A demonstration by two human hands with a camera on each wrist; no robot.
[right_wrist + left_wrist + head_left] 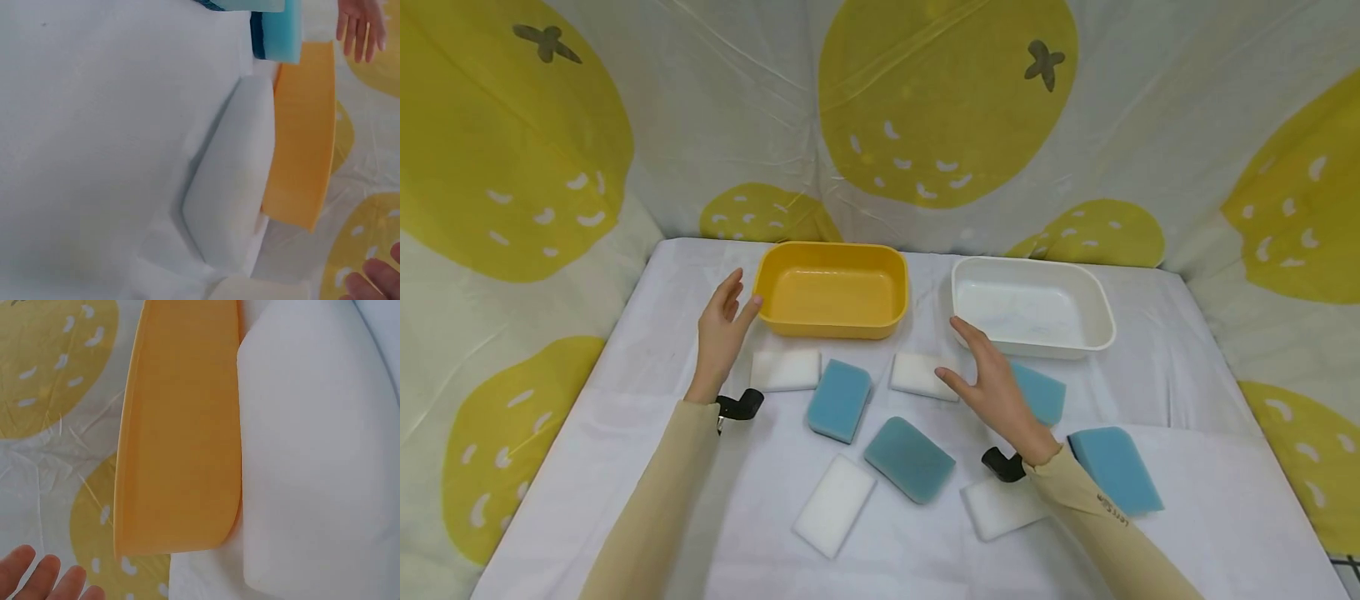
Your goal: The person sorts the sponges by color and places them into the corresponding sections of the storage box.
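Note:
My left hand point(721, 332) hovers at the left end of a yellow tub point(831, 331), fingers extended and nothing held. The right hand point(992, 385), its fingers also loosely stretched, is over the table just in front of a white tub point(1037, 346). Under and beside it lie a white sponge point(921, 375) and a blue sponge point(1041, 393). Nearest the left hand is another white sponge point(786, 369), in front of the yellow tub; it fills the right side of the left wrist view. A second blue sponge point(838, 400) lies beside it.
Closer to the front are a teal-blue sponge point(910, 460), a white sponge point(833, 506), one more white sponge point(1003, 506) partly under the right forearm, and a blue sponge point(1116, 471) at the right. A lemon-print curtain point(737, 108) stands behind the white-covered table point(1225, 500).

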